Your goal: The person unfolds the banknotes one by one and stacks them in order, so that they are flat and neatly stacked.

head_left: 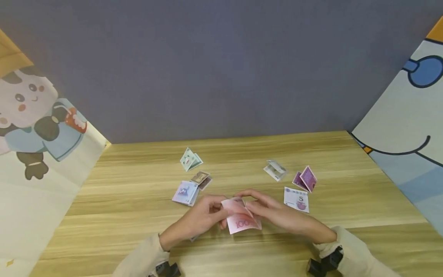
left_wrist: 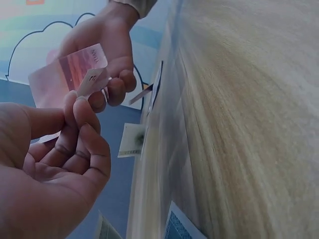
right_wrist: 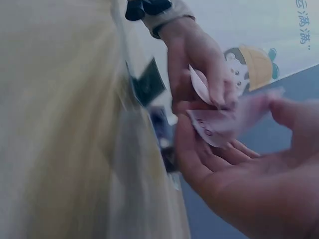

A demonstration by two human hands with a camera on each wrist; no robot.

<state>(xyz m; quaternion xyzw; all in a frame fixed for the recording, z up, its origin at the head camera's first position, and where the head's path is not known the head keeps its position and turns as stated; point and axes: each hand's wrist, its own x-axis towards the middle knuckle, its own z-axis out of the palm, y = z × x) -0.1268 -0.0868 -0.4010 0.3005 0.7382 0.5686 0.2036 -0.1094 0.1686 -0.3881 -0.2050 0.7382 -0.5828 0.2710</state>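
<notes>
A pink 100 banknote [head_left: 238, 221], bent with a crease, is held above the table between both hands. My left hand [head_left: 204, 215] pinches its left side between thumb and fingers; the left wrist view shows this left hand [left_wrist: 60, 164] with fingertips pressed together on the note. On the other side, my right hand [head_left: 273, 211] holds the note's right edge with its thumb, fingers behind the paper. From the right wrist, the note [right_wrist: 219, 124] spans the right thumb and fingers, partly blurred. Under the left wrist a small paper corner [head_left: 194, 238] shows, mostly hidden.
Left on the wooden table [head_left: 138, 184] lie a folded green note [head_left: 188, 159], a brown note [head_left: 200, 177] and a blue-purple note [head_left: 185, 192]. To the right are a pale folded note [head_left: 275, 169], a magenta folded note [head_left: 307, 179] and a 5 note [head_left: 297, 199]. A grey panel [head_left: 221, 77] stands behind.
</notes>
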